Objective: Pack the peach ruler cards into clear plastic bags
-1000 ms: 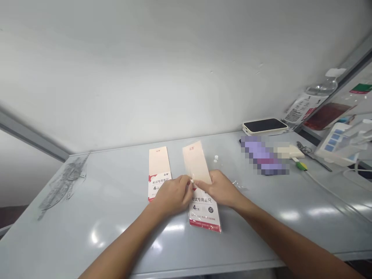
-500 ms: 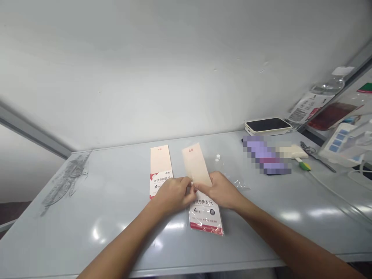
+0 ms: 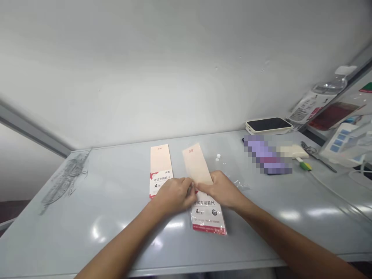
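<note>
A clear plastic sleeve with a pink and white printed card (image 3: 207, 215) lies on the grey table (image 3: 116, 217) in front of me. Its peach upper part (image 3: 197, 164) sticks out beyond my hands. My left hand (image 3: 174, 195) and my right hand (image 3: 222, 190) meet over the sleeve's middle, fingers pinched together on its edge. A second card of the same print (image 3: 159, 170) lies flat just left of my left hand, untouched.
Two small white bits (image 3: 217, 157) lie behind the sleeve. At the right stand a phone (image 3: 269, 125), a blurred purple item (image 3: 266, 157), scissors (image 3: 318, 155), a green-tipped cable (image 3: 303, 166), a plastic bottle (image 3: 316, 97) and a white device (image 3: 340, 141). A white wall runs behind.
The sleeve's lower end has swung slightly right and toward me under my hands. Both hands keep the same pinch at its middle.
</note>
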`<act>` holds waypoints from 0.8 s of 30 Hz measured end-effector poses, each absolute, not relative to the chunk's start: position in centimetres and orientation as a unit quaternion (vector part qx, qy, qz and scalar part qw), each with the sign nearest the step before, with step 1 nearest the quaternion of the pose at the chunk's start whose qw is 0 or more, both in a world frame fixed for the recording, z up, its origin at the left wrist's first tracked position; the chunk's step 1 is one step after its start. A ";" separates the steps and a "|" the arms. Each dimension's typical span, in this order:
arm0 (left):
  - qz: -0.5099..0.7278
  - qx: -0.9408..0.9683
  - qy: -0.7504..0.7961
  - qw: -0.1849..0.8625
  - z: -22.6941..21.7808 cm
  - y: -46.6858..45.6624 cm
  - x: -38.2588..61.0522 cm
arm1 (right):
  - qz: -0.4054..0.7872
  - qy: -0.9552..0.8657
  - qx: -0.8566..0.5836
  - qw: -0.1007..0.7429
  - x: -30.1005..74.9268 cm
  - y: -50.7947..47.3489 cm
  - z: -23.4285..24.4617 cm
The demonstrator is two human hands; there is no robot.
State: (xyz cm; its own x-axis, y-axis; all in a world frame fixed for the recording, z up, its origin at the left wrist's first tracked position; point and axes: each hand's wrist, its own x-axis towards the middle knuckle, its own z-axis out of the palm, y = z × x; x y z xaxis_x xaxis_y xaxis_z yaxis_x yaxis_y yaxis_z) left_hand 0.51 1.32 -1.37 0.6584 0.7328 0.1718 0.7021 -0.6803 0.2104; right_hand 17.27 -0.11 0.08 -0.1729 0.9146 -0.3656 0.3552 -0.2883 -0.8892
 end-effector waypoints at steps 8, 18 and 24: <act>0.160 0.891 0.423 0.035 -2.2 0.9 1.1 | 0.542 -0.503 -0.614 0.277 17.0 0.0 -0.3; 0.200 0.860 0.463 0.072 -1.6 0.8 1.3 | 0.568 -0.479 -0.592 0.312 17.1 0.2 0.0; 0.261 0.779 0.536 0.194 -1.0 1.2 0.7 | 0.617 -0.473 -0.519 0.356 17.8 0.4 0.5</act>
